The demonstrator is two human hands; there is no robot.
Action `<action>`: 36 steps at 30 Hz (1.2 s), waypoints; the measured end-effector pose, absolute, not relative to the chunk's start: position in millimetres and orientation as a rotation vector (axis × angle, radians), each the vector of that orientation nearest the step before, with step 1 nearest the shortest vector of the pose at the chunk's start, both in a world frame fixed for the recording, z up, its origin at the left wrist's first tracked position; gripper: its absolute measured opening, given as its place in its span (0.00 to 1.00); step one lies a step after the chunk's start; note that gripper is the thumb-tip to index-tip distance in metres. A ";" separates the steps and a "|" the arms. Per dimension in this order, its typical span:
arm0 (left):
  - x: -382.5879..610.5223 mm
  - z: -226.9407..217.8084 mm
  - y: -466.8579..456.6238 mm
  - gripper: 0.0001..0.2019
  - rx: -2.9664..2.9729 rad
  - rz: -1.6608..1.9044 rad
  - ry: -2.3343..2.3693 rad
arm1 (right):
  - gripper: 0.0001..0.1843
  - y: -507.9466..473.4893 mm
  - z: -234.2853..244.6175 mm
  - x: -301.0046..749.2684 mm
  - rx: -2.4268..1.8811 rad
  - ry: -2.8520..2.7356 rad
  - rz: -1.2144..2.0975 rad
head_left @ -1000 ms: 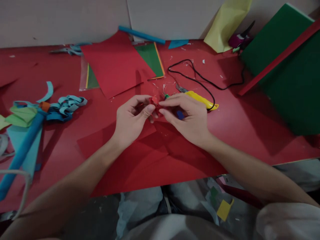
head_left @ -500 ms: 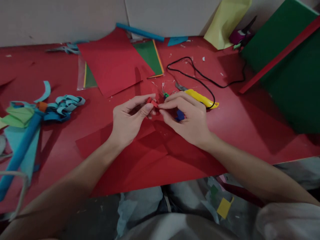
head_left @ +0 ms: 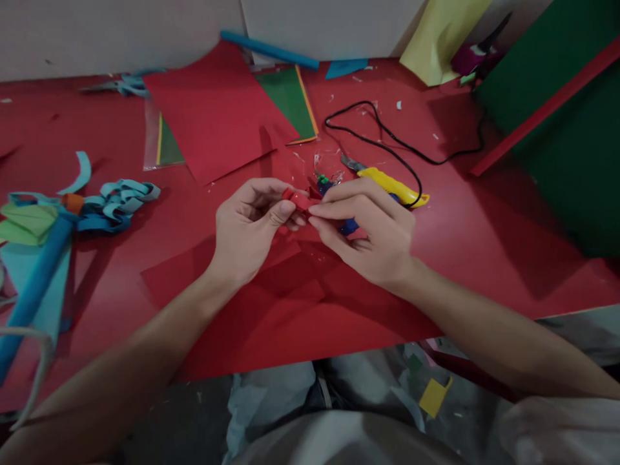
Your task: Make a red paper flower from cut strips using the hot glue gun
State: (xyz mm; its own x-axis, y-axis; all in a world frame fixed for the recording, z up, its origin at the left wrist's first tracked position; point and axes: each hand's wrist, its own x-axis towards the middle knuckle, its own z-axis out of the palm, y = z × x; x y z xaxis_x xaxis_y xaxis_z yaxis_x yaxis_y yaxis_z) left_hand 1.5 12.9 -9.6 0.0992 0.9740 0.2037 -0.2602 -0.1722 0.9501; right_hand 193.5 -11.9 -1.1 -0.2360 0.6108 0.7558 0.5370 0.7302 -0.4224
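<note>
Between my two hands is a small curled red paper strip (head_left: 301,200), held above the table. My left hand (head_left: 249,223) pinches its left end between thumb and fingers. The thumb and index finger of my right hand (head_left: 365,229) grip its right end. Just behind my right hand lies a blue glue gun (head_left: 349,226) with a green tip, mostly hidden by the fingers. Beyond it rest pliers with yellow handles (head_left: 394,186). Red paper sheets (head_left: 290,323) lie flat beneath my wrists, reaching the table's front edge.
A red sheet (head_left: 217,116) covers green paper (head_left: 285,97) at the back. Light-blue scissors (head_left: 128,84) and a blue paper tube (head_left: 271,50) lie there too. A black cord (head_left: 392,139) loops rightward. At left sits a blue paper craft (head_left: 39,278); a green board (head_left: 557,148) stands at right.
The red strip shows more of its length between my fingers, as my right hand has shifted slightly right. The view has tilted a little, moving the background upward.
</note>
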 end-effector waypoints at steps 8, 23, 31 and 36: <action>1.2 -10.0 10.5 0.20 1.157 1.403 0.839 | 0.07 -13.2 0.0 192.7 -0.753 -1.901 -0.006; 2.9 -16.0 6.4 0.20 1.179 1.383 0.902 | 0.07 -14.9 0.4 191.9 -0.840 -1.905 0.002; 5.0 -14.7 6.4 0.18 1.033 1.363 0.828 | 0.09 -14.5 1.5 194.4 -0.839 -1.962 0.066; -0.2 -16.7 11.7 0.18 0.910 1.333 0.878 | 0.14 -6.7 15.6 214.7 -1.070 -1.921 0.131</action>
State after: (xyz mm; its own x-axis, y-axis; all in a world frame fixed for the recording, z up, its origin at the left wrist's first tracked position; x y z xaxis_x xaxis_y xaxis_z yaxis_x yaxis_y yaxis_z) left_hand -0.2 11.7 -16.7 0.0471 0.9989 -0.0070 -0.4011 0.0253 0.9157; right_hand 214.7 -6.7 15.6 -0.2157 0.7221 0.6573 0.6260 0.6189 -0.4745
